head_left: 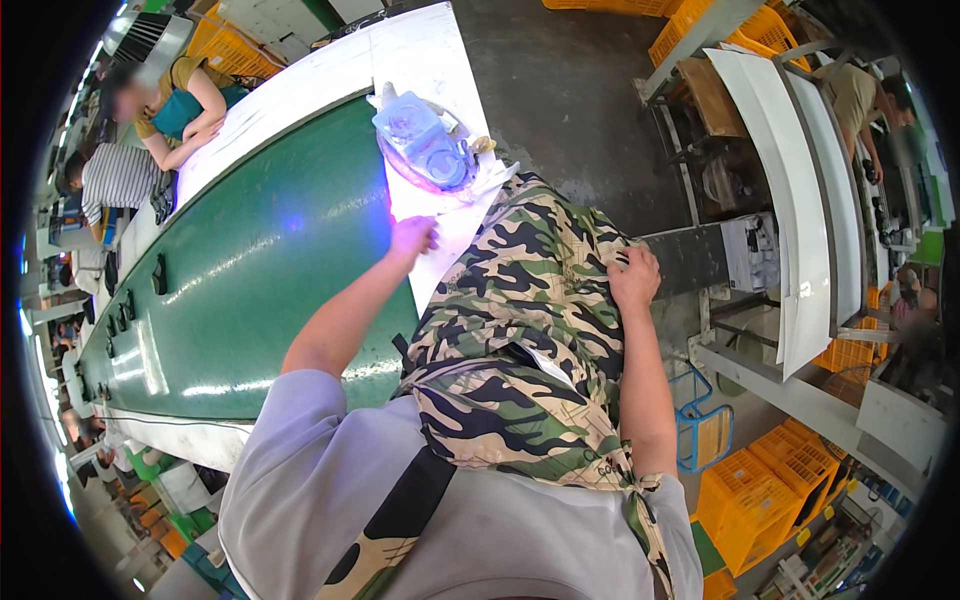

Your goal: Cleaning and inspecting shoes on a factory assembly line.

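Note:
My left hand (413, 238) is over the white table edge, beside the green conveyor belt (270, 270). Its fingers are loosely bent and a little apart, and I see nothing in them. Just beyond it sits a light-blue plastic container (415, 130) with a round hollow, lit violet, among clear plastic wrapping (490, 180). My right hand (635, 278) rests on the camouflage apron (530, 270) over my lap, fingers bent and spread on the cloth, holding nothing visible.
Small black pieces (160, 274) lie on the belt at the left. A person in a teal apron (190, 105) leans on the far table edge. To my right are a white board rack (765, 190), a blue-framed stool (705, 430) and yellow crates (765, 490).

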`<state>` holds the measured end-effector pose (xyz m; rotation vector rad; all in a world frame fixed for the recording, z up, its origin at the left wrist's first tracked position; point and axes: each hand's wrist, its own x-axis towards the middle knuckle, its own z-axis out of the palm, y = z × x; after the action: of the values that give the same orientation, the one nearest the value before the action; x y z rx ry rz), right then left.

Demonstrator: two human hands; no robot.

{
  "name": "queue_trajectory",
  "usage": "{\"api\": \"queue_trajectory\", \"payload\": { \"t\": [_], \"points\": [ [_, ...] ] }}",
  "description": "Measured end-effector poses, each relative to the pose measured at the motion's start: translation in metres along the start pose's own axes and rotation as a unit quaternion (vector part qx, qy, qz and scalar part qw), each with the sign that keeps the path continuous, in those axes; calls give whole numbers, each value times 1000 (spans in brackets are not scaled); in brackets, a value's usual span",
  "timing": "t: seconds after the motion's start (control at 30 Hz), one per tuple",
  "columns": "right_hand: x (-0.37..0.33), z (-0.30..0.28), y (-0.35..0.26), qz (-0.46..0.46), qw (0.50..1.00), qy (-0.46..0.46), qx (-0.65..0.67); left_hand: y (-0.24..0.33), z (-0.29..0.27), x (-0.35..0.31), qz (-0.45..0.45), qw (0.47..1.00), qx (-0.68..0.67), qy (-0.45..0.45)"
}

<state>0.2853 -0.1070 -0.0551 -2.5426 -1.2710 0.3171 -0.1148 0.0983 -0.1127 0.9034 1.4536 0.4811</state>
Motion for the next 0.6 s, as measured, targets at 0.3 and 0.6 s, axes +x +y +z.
{"api": "queue_trajectory", "payload": {
  "t": [0.3, 0.6],
  "points": [
    [9, -9, -5, -10, 1000, 9, -26, -78, 37, 60, 220, 879, 419, -60],
    [-3, -14, -8, 63, 997, -31, 12, -71, 13, 59, 326, 719, 595, -150]
  ]
}}
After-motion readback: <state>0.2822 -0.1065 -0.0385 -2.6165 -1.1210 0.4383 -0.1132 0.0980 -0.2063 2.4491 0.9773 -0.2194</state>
